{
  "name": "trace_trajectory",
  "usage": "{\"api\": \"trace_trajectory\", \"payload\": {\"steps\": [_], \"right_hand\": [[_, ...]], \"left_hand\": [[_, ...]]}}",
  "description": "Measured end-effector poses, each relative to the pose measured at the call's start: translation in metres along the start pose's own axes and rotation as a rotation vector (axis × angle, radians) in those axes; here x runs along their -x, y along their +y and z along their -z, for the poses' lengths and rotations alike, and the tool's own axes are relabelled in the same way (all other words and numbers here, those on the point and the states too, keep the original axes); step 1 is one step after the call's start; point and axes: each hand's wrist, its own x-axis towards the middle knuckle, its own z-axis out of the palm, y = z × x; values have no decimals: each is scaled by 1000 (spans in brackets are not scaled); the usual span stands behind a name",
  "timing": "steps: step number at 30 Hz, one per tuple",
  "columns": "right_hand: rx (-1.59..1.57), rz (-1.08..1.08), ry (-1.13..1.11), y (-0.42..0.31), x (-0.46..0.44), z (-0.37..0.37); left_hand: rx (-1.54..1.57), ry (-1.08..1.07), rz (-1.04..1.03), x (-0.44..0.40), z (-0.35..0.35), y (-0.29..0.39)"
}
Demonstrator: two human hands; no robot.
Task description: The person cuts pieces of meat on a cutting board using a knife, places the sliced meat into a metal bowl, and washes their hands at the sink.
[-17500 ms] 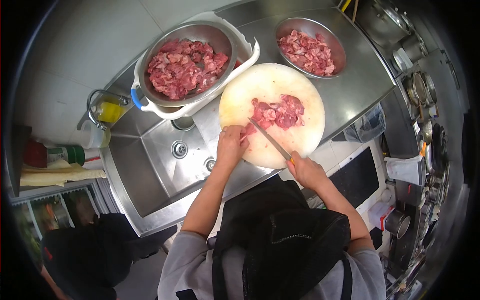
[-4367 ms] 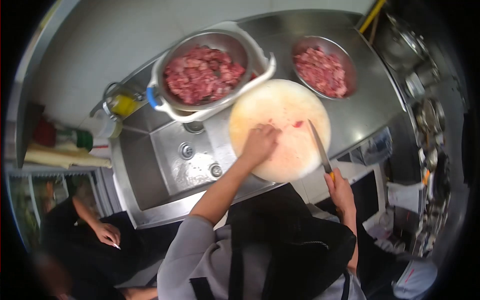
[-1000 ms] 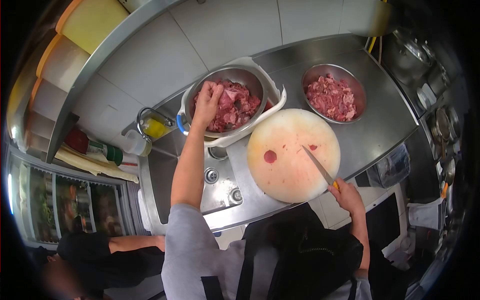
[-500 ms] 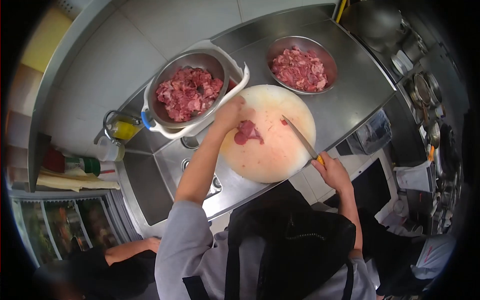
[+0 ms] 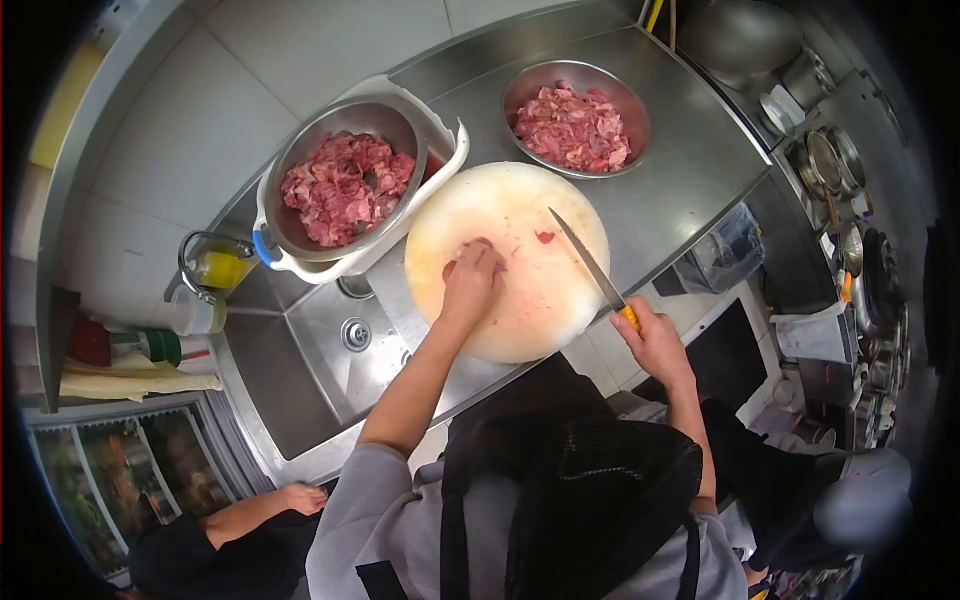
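Note:
A round white cutting board (image 5: 540, 325), stained pink, lies on the steel counter. My left hand (image 5: 474, 285) is on its left half, fingers curled over a piece of raw meat (image 5: 449, 270) that they mostly cover. In my right hand (image 5: 650, 338), by the board's right edge, is a kitchen knife (image 5: 588, 260) held by its yellow handle. Its blade slants across the right part of the board, the tip pointing away from me. Left of the blade, apart from it, lies a small red scrap of meat (image 5: 545, 237).
Behind the board stands a steel bowl of cut meat (image 5: 572, 128). Another meat-filled bowl (image 5: 345, 188) sits in a white basin (image 5: 455, 150) at the left, above the sink (image 5: 300, 370). Other people's arms (image 5: 250, 515) and clothing show at the lower edges.
My left hand has come down from the board's upper left edge onto the piece of meat. The knife remains in my right hand over the board. The view has shifted slightly.

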Motion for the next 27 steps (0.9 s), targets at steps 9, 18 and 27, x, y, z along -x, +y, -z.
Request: {"api": "trace_trajectory", "payload": {"steps": [9, 18, 27], "right_hand": [[-13, -63, -52, 4, 16, -10], [277, 131, -58, -25, 63, -42], [471, 2, -16, -34, 83, -54]], "left_hand": [[183, -160, -98, 73, 14, 41], [25, 160, 6, 70, -12, 64], [158, 224, -44, 88, -9, 36]]}}
